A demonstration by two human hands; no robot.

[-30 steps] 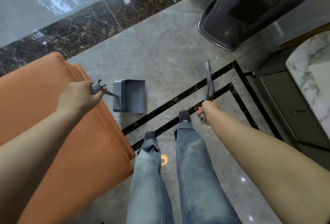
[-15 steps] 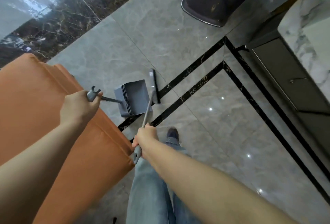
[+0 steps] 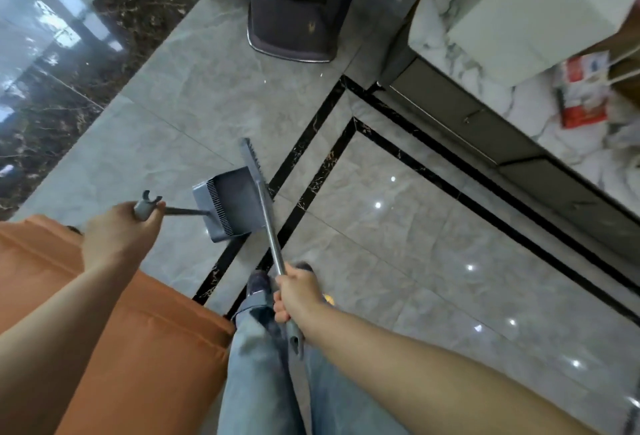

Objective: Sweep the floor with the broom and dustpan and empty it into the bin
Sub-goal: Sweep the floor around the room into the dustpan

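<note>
Sweeping step: my left hand point(image 3: 116, 238) grips the dustpan point(image 3: 231, 204) handle, pan on the floor just ahead; my right hand point(image 3: 298, 290) grasps the broom point(image 3: 258, 178), head at the pan's mouth. Next, presumably: draw bristles inward, then carry to the bin point(image 3: 294, 4) well ahead.

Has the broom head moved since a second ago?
Yes. The broom head swung left from the black floor border to the dustpan mouth.

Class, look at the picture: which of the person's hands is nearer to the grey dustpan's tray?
Left. The left hand grips the dustpan handle's end, just left of the tray. The right hand holds the broom handle lower down, nearer the feet.
</note>
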